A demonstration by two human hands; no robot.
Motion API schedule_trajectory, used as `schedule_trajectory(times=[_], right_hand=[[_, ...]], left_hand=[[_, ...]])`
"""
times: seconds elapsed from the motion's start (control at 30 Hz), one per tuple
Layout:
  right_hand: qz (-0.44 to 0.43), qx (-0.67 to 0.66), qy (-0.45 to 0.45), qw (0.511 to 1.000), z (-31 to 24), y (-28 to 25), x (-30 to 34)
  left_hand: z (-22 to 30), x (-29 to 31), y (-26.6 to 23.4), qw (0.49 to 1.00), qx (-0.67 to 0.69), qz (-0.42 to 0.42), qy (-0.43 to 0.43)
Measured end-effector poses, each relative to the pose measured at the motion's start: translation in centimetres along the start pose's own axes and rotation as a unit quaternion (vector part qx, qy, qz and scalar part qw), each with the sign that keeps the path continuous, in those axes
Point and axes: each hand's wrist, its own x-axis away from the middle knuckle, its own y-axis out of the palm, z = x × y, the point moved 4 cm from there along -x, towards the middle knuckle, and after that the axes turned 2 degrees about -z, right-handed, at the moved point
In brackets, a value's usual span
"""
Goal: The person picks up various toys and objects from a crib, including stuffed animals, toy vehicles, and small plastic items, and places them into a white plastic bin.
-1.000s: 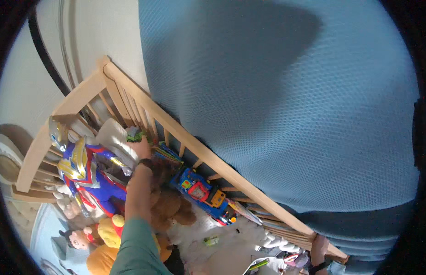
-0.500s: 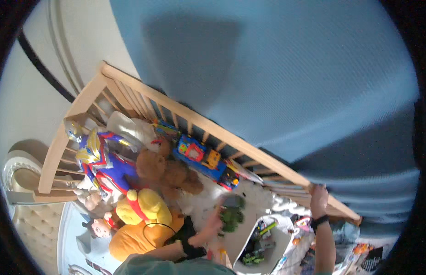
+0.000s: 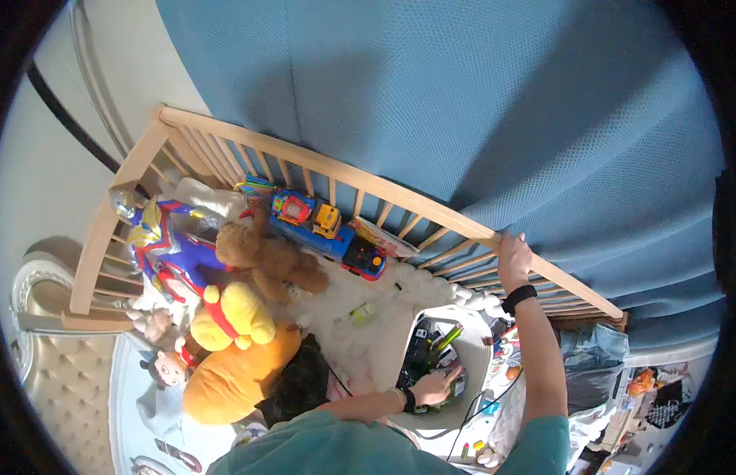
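Note:
My left hand (image 3: 433,389) reaches into a white bin (image 3: 477,346), its index finger stretched out over the toys inside; nothing shows in its grip. Dark toy pieces (image 3: 419,348) and a bright green stick-like toy (image 3: 450,336) lie in the bin, and some green pieces sit under the hand, partly hidden. My right hand (image 3: 514,261) is wrapped round the top rail of a wooden crib (image 3: 344,172), close to its right end. A black band circles my right wrist.
In the crib are a blue toy truck (image 3: 324,237), a brown teddy bear (image 3: 265,257), a superhero figure (image 3: 166,245), a yellow plush (image 3: 237,317) and an orange cushion (image 3: 241,376). A blue curtain (image 3: 431,95) hangs behind the rail. A black cable (image 3: 471,416) crosses the bin's right side.
My left hand has moved right, from above the crib floor with a green toy into the bin, and no longer shows that toy in its grip. My right hand stays on the rail.

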Motion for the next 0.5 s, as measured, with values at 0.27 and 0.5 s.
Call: schedule_trajectory(times=[0.27, 0.5], right_hand=[[-0.049, 0.008, 0.009, 0.999, 1.8, 0.8, 0.5], [-0.043, 0.090, -0.042, 0.994, 1.8, 0.2, 0.9]], left_hand=[[-3.2, -0.4, -7.7, 0.930, 0.335, -0.078, -0.127], [-25.6, 10.3, -38.4, 0.839, -0.065, 0.410, -0.351]])
